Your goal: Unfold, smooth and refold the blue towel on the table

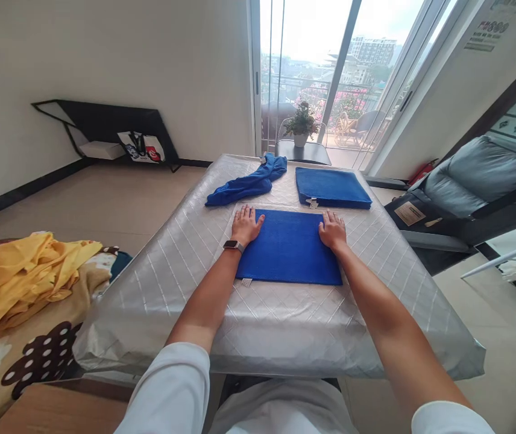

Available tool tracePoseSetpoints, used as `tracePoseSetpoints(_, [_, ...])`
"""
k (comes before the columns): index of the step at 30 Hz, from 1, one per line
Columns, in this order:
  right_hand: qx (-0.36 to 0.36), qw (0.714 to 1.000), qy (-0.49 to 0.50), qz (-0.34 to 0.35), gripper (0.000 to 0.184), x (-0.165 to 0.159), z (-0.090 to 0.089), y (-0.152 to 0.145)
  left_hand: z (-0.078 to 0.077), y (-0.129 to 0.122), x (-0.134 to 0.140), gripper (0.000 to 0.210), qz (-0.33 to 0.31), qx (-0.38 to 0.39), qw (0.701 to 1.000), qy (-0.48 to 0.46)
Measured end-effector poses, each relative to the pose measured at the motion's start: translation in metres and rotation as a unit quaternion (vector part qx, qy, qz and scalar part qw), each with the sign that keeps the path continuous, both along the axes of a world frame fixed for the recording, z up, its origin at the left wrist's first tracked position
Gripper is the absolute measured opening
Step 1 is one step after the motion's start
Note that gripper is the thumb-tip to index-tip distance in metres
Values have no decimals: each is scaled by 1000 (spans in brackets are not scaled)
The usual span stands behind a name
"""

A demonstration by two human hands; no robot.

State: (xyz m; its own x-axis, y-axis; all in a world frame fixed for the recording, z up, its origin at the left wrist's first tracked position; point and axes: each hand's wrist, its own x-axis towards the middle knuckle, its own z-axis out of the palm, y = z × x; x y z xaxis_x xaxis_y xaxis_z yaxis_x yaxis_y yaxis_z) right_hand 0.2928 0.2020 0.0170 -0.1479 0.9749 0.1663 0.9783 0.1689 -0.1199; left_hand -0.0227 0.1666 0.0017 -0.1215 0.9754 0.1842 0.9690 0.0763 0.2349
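Note:
A blue cloth [290, 250] lies flat in a neat rectangle on the silver-covered table [285, 325], a small white tag showing at its near left edge. My left hand [245, 226] rests flat on its far left corner, fingers stretched out; a watch is on that wrist. On the far right corner lies my right hand [333, 229], also flat with extended fingers. Neither hand grips anything. Just beyond is a stack of folded blue cloths [333, 185] with a tag at its near left corner. To its left sits a crumpled blue cloth [251, 181].
Yellow fabric [32, 271] is heaped on a patterned blanket to the left, above a cardboard box [59, 411]. A chair holding a potted plant [301, 123] stands past the table's far edge, before the glass doors. A dark grey armchair [479, 181] is at the right.

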Motion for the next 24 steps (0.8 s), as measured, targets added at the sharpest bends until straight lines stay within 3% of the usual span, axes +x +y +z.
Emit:
tracePoseSetpoints(3, [63,996,39,42,52,-18,23,-32,13,-10,15,69,-47,65,996,29])
tracePoseSetpoints(6, [75,976,139,147,41,-54,43,-82,20,-18,41,59,-118,89,988,42])
tracePoseSetpoints(9, [48,933,215,285,26,-93,44,-132,19,-22,67,53,-177,79,979,58])
tracePoseSetpoints(11, [24,912,246,327,21,-111,37,-154,15,-24,79,52,-202,77,972,90])
tracePoseSetpoints(16, [-2,891,318,325,25,-120,15,-167,10,-30,88,48,-219,97,960,146])
tracePoseSetpoints(24, [-12,869,396,297,23,-120,13,-176,27,-38,82,47,-193,126,946,228])
